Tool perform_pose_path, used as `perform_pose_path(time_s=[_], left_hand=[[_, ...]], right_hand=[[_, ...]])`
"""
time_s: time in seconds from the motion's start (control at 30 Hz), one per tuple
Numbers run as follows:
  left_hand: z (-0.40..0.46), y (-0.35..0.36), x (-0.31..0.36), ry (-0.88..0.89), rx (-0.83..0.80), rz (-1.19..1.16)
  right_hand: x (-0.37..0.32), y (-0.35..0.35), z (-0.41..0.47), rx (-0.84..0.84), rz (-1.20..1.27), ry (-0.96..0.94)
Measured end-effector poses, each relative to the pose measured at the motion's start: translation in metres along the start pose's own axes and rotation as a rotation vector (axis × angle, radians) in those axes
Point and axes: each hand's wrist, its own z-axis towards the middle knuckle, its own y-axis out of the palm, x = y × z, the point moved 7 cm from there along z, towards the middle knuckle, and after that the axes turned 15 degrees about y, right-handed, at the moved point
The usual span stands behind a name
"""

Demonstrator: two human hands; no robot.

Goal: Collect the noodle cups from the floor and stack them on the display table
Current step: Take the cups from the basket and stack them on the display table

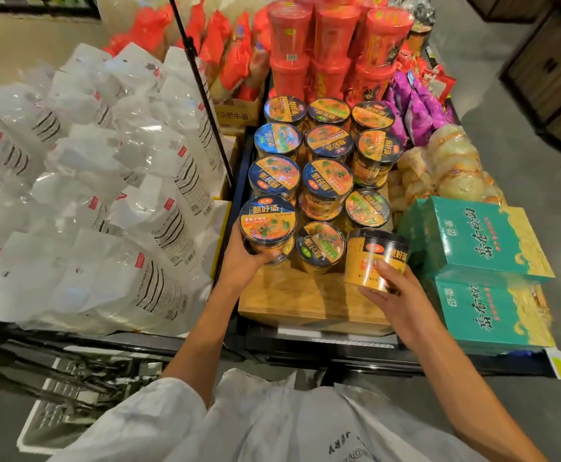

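Below centre, we note each hand (244, 258) (397, 295) holding a noodle cup (267, 225) (376, 258) (grip curled round it); careless placement on the bench (309, 301) could topple neighbours.

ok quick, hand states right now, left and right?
Left hand: grip closed around a noodle cup, lid facing up.
Right hand: grip closed around a tilted noodle cup.

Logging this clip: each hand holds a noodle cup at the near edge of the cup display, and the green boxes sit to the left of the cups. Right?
Not quite. The head view shows the green boxes to the right of the cups, not the left. The rest stands: the left hand and right hand each hold a cup at the display's near edge.
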Motion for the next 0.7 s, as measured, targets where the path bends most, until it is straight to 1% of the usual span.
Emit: perform_pose_path(time_s=[0.17,0.37,0.43,0.5,0.63,0.7], left_hand=[[0.0,0.001,-0.003,-0.018,-0.031,-0.028],[-0.01,-0.007,-0.007,-0.027,-0.053,0.012],[-0.023,-0.012,-0.016,-0.085,-0.03,0.031],[-0.041,-0.014,-0.032,-0.177,-0.014,0.053],[-0.075,-0.003,-0.057,-0.35,-0.071,0.131],[-0.085,0.005,-0.061,-0.346,-0.093,0.149]], right_hand=[[0.003,0.002,0.001,0.009,0.013,0.006],[-0.004,0.008,0.011,0.026,0.005,-0.045],[-0.014,0.008,0.017,0.053,-0.013,-0.072],[-0.025,0.009,0.023,0.061,-0.026,-0.1],[-0.048,0.008,0.039,0.113,-0.033,-0.171],[-0.058,0.007,0.05,0.149,-0.039,-0.201]])
